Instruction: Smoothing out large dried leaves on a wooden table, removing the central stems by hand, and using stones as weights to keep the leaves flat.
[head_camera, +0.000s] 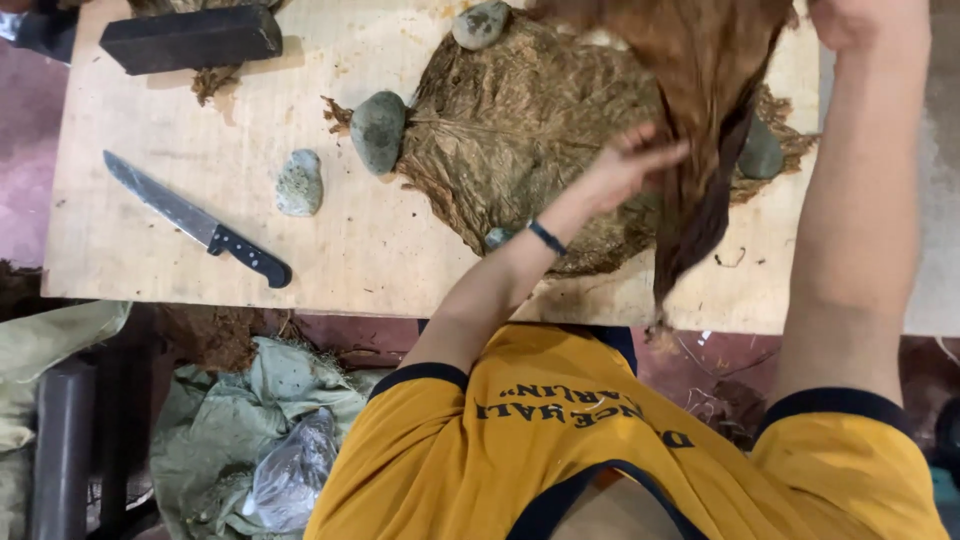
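Left hand (628, 165) lies open against a long, dark brown dried leaf (700, 120), fingers loosely spread and their tips brushing its near face with nothing pinched between them. The leaf hangs just to the right of that hand, its long axis running from the far edge of the view down toward the person, narrowing to a ragged tip past the front edge of the wooden board (200, 130). The right hand (850, 20) is raised at the leaf's upper end, largely cut off by the frame, so its grip cannot be told. The left hand is plainly the nearer to the leaf's middle. Under the hanging leaf a paler, papery leaf (520, 130) is spread flat on the board — veined, crinkled and frayed at its edges. Smooth grey stones rest on it: one at its left edge (378, 130), one at the far side (480, 22), one at the right (760, 150). A speckled stone (299, 183) sits apart on bare wood. Well to the left lie a black-handled knife (195, 220), blade pointing away, and a dark rectangular block (190, 38).
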